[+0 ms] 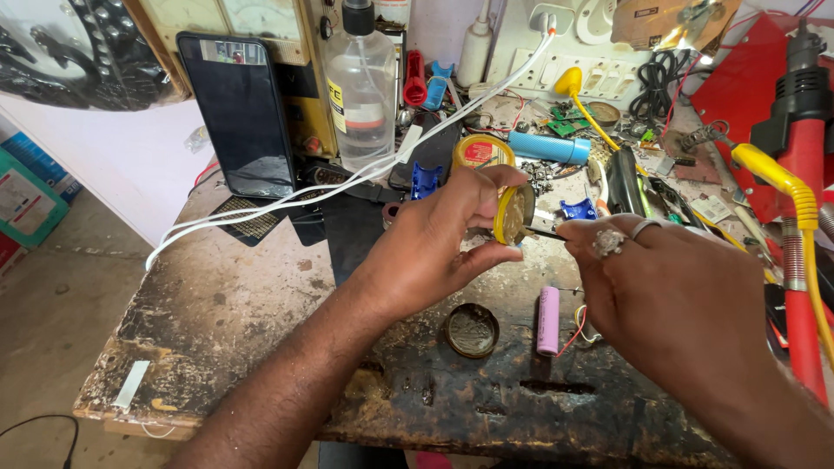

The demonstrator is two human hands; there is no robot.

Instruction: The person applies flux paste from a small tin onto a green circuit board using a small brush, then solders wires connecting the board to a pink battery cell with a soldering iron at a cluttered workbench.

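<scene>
Now my left hand [434,247] grips the yellow tin [512,214] tilted, mouth toward my right hand [678,295] | right hand pinches a thin tool [546,232] into it | lid [472,330] and pink cell [548,320] below tin on tabletop [243,321].

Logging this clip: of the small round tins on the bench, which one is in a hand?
The yellow-rimmed tin, tilted on edge in the left hand. The red-labelled tin stands behind, and the dark lid lies flat below.

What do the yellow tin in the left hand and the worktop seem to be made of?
Yellow tin: likely thin painted metal, with a glossy rim and a dull, residue-coated inside. Worktop: apparently wood, worn and scorched, with dark stains and chipped, pale edges.
</scene>
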